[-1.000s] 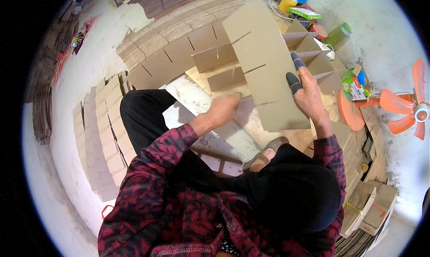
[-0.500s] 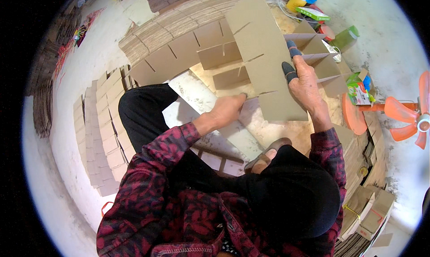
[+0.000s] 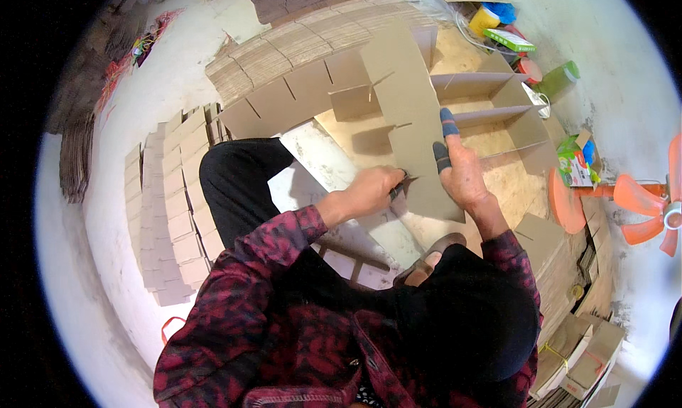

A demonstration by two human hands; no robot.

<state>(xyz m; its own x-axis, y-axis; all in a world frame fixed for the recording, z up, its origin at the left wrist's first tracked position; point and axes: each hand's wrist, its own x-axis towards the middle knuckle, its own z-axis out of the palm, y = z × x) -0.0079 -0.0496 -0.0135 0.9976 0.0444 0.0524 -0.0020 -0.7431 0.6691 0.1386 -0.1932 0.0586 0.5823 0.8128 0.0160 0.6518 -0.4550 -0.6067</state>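
A long slotted cardboard strip (image 3: 408, 102) stands slanted in front of me, over a half-built cardboard divider grid (image 3: 497, 109). My right hand (image 3: 462, 177), with dark covers on two fingertips, grips the strip's lower right edge. My left hand (image 3: 373, 191) pinches the strip's lower left edge at a slot. Another slotted strip (image 3: 298, 95) leans behind it on the left. My legs in black trousers (image 3: 234, 188) lie below the hands.
Stacks of small cardboard pieces (image 3: 167, 209) line the floor at my left. Piles of corrugated sheets (image 3: 298, 35) lie at the back. An orange fan (image 3: 639, 209) stands at the right, with a green box (image 3: 572, 159) and bottles (image 3: 561, 77) nearby. More folded cardboard (image 3: 582, 351) sits at lower right.
The strip has risen and swung more upright. Both hands moved closer together at its lower end.
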